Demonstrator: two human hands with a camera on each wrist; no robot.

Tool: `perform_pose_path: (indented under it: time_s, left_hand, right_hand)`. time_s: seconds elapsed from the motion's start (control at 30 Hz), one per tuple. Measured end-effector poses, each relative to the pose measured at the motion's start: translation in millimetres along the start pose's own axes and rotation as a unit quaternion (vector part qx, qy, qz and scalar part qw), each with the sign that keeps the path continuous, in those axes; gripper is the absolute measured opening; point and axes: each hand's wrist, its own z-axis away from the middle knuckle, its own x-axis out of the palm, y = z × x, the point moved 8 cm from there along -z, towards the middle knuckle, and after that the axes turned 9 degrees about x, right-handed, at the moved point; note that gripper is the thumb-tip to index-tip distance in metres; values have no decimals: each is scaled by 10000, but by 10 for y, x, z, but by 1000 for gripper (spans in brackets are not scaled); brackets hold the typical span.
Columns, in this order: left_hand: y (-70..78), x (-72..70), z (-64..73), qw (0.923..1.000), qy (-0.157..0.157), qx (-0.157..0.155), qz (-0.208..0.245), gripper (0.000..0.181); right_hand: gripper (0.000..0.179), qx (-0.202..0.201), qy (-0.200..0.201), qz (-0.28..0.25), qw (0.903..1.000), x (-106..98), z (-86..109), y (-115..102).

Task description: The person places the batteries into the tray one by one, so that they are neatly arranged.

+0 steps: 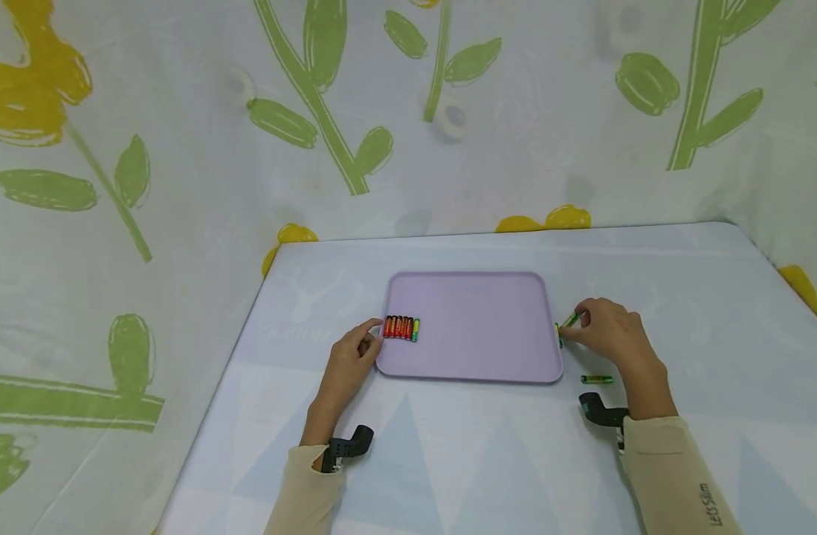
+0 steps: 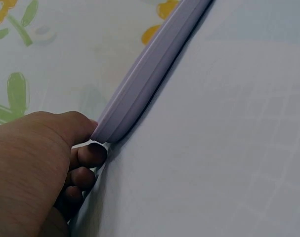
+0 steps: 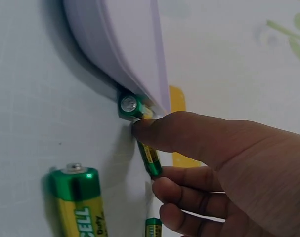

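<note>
At the left edge of a lilac tray (image 1: 471,327), my left hand (image 1: 346,365) grips the rim. In the left wrist view its thumb meets the rim and the other fingers curl beside it. My right hand (image 1: 612,334) is just off the tray's right edge and pinches a green battery (image 3: 150,160) between thumb and finger. Close against the outside of that edge lies another green battery (image 3: 129,104). Nearer the wrist, a green and yellow battery (image 1: 596,379) lies on the table. Inside the tray at the left, several red batteries (image 1: 398,328) stand in a row, with one green battery (image 1: 416,330) at its right end.
A pale patterned cloth covers the table (image 1: 488,461). Behind it hangs a curtain (image 1: 515,163) printed with leaves and flowers. Another green battery (image 3: 153,228) shows below the right fingers in the right wrist view. Each wrist wears a black camera mount (image 1: 602,411).
</note>
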Motion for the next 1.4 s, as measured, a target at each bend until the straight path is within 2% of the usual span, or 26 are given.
perform_pose_path:
  time_s: [0.2,0.43,0.77,0.93,1.07,1.4]
  left_hand:
    - [11,-5,-9,9998,64,169,-46,32]
    - [43,-8,-4,10000,6,85,-16,33]
    - [27,-6,-11,10000,-1,73,-18,32]
    - [22,-11,5,10000,1,15,39,33]
    - [24,-26,16,10000,30,29,19,33]
    - [66,-35,17,9999,33,103,-15,32]
  right_hand:
    - [51,-15,196,-44,9998,-2,1,-2]
    - [46,-121,437,-297,9985,-59,43,-68]
    - [45,-612,485,-762,9940,-76,76,-289]
    - [47,-875,390,-1117,9891,-27,113,-437]
    - [50,-929,227,-1374,9859,40,128,-553]
    - [43,-1229,40,-1220,9849,211,135,-878]
